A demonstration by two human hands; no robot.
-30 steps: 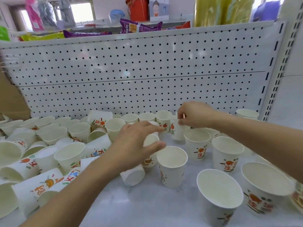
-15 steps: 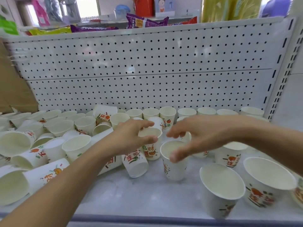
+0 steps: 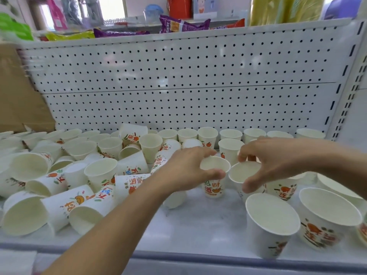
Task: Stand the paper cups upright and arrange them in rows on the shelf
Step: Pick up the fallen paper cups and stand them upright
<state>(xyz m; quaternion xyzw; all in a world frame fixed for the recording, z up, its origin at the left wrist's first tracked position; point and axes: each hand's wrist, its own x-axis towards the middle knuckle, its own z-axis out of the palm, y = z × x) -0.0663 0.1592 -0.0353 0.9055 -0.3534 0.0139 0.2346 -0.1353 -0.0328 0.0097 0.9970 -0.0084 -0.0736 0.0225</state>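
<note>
White paper cups printed with oranges cover the shelf (image 3: 198,227). My left hand (image 3: 188,169) grips the rim of an upright cup (image 3: 214,188) at the middle. Just to its right, my right hand (image 3: 274,161) curls over the rim of a second upright cup (image 3: 241,175), thumb on the near edge and fingers on the far edge. A row of upright cups (image 3: 230,134) lines the back wall. Several upright cups (image 3: 272,221) stand at the front right. A pile of tipped cups (image 3: 79,195) fills the left half.
A white pegboard (image 3: 178,86) backs the shelf, with a slotted upright post (image 3: 349,92) at the right. A cardboard box (image 3: 17,96) leans at the far left. Snack bags (image 3: 178,24) lie on the shelf above. A raised lip (image 3: 178,255) runs along the shelf's front edge.
My left hand has set its cup upright beside the middle cup. My right hand came back from the rear row and closed over the middle cup's rim.
</note>
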